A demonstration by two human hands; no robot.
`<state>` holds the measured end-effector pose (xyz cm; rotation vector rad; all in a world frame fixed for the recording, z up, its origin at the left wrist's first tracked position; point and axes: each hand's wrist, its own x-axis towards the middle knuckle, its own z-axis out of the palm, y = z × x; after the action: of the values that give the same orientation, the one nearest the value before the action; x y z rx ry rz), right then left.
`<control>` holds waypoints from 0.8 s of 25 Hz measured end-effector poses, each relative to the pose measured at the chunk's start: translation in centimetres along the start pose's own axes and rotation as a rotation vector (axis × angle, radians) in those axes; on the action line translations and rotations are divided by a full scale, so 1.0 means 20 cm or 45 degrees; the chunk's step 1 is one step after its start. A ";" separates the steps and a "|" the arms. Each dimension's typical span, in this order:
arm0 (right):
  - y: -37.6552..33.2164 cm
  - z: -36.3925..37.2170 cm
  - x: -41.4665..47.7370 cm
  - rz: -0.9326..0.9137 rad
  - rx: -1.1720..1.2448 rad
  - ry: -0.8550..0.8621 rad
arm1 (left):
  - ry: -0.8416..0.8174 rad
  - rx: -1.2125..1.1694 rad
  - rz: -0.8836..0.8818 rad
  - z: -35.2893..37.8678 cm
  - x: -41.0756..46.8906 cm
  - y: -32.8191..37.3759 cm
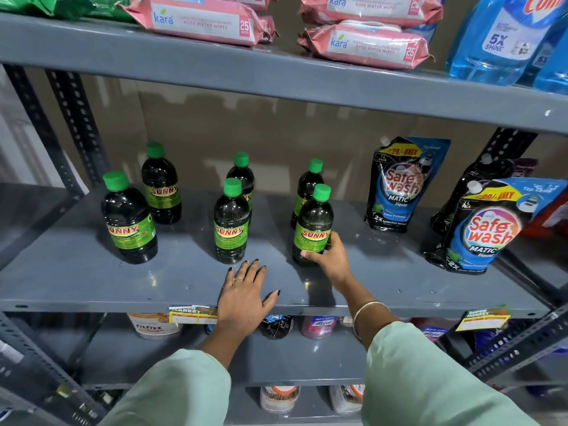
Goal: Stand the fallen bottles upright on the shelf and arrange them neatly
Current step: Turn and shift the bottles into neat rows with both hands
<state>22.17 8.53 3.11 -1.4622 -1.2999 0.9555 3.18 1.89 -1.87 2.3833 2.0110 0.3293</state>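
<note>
Several dark bottles with green caps and green SUNNY labels stand upright on the grey shelf, in pairs front and back. The front left bottle and the one behind it are at the left. In the middle stand a front bottle and a rear one. At the right, my right hand grips the base of the front bottle, with another bottle behind it. My left hand lies flat and open on the shelf's front edge, just before the middle bottle.
Two Safewash pouches lean at the right of the same shelf. Pink wipe packs and blue bottles sit on the shelf above. Price tags hang on the front lip. Slotted metal uprights frame both sides.
</note>
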 end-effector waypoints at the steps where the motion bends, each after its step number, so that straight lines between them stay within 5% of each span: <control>1: 0.00 -0.02 0.01 0.001 0.002 -0.053 | 0.029 -0.113 -0.029 -0.02 0.00 0.01; 5: 0.01 -0.06 0.07 -0.017 -0.016 -0.154 | 0.212 -1.072 -0.117 -0.29 0.23 0.20; 7: 0.01 -0.07 0.08 -0.014 -0.020 -0.192 | 0.149 -1.281 -0.105 -0.46 0.41 0.31; 15: 0.00 -0.11 0.09 -0.031 -0.075 -0.293 | 0.160 -1.223 -0.131 -0.48 0.58 0.36; 20: 0.05 0.03 -0.11 -0.134 -0.180 0.261 | 0.319 -1.240 -0.140 -0.53 0.50 0.36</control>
<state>21.57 6.49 2.03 -1.5394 -1.2991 0.6377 10.03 9.01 10.99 1.6499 1.4766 1.2891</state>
